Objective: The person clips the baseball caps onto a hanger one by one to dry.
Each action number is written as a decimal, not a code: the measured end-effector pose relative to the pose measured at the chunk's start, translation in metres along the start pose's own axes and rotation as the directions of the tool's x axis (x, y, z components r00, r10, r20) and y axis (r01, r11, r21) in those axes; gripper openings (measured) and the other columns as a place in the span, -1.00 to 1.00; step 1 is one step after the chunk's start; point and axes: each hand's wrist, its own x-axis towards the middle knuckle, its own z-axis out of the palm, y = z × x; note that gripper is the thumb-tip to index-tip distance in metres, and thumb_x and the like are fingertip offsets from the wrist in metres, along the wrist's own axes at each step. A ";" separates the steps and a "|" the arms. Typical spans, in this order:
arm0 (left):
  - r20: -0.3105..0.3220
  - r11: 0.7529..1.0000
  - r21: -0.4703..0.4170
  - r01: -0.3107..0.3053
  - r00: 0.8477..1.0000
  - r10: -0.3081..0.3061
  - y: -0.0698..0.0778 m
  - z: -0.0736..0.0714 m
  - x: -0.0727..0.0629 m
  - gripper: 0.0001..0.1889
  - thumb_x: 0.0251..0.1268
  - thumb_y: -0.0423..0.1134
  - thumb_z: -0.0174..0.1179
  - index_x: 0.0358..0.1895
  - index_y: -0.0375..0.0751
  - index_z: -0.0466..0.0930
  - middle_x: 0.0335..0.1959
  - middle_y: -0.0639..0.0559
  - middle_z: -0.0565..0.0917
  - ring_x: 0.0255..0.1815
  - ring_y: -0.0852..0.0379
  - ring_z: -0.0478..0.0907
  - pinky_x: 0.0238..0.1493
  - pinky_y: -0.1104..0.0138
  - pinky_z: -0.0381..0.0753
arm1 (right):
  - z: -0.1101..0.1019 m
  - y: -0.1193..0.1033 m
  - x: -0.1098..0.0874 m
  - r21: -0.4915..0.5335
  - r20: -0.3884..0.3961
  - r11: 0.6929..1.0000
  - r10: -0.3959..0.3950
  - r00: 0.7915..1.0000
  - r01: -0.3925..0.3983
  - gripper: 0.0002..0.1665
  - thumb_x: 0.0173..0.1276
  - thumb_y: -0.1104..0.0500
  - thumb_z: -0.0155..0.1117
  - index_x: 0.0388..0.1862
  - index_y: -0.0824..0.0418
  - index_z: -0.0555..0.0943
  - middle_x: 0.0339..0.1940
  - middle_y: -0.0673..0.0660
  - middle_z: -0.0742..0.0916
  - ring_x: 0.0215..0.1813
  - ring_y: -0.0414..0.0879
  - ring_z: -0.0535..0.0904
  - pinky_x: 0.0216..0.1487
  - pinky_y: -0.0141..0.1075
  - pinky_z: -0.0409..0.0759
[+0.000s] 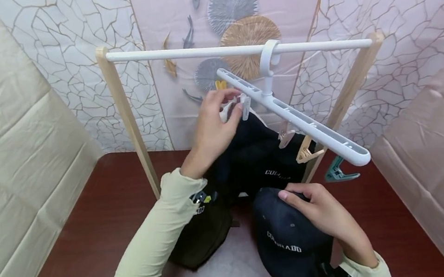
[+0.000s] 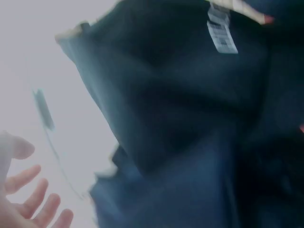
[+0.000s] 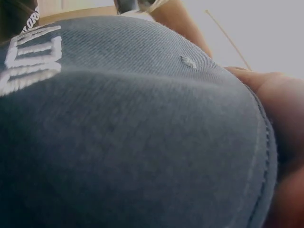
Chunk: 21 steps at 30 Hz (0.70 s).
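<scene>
With my left hand (image 1: pixel 215 127) pinching a clear plastic clip (image 1: pixel 246 106), upper centre, my right hand (image 1: pixel 319 205) is gripping the rounded navy cloth cap (image 1: pixel 290 242) below it, lower right.

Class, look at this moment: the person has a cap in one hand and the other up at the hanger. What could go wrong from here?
The hanger hangs from the rod by one hook, so it might swing or slide if the left hand tugs at the pale clip. The navy cap appears held only by the right hand, so it could slip.
</scene>
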 end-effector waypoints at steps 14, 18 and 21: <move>-0.058 0.964 0.039 -0.263 0.962 0.265 0.081 0.023 -0.058 -0.59 0.38 -0.05 0.36 0.13 -0.24 0.63 0.04 -0.08 0.62 0.09 0.02 0.54 0.19 0.26 0.51 | -0.004 -0.001 -0.001 0.017 0.012 1.000 0.025 1.000 -0.025 -0.73 0.63 0.19 0.25 -0.37 0.02 0.68 -0.53 -0.09 0.58 -0.46 -0.18 0.55 -0.36 -0.32 0.55; -0.065 0.990 0.010 -0.141 0.988 0.142 0.086 0.040 -0.075 -0.58 0.32 0.01 0.43 0.02 -0.21 0.59 -0.11 0.02 0.63 -0.13 0.15 0.57 -0.02 0.43 0.56 | -0.005 -0.001 -0.003 0.020 0.024 0.999 0.040 0.999 -0.041 -0.82 0.62 0.20 0.25 -0.17 0.11 0.78 -0.41 -0.08 0.73 -0.36 -0.20 0.62 -0.27 -0.33 0.61; -0.066 0.992 0.061 -0.107 0.992 0.111 0.089 0.051 -0.080 -0.53 0.29 0.08 0.48 0.02 -0.18 0.60 -0.14 0.06 0.66 -0.24 0.21 0.60 -0.13 0.51 0.58 | -0.006 -0.002 -0.004 -0.003 0.015 0.999 0.037 0.999 -0.037 -0.80 0.60 0.24 0.26 0.01 0.18 0.80 -0.28 -0.07 0.81 -0.26 -0.25 0.66 -0.17 -0.34 0.64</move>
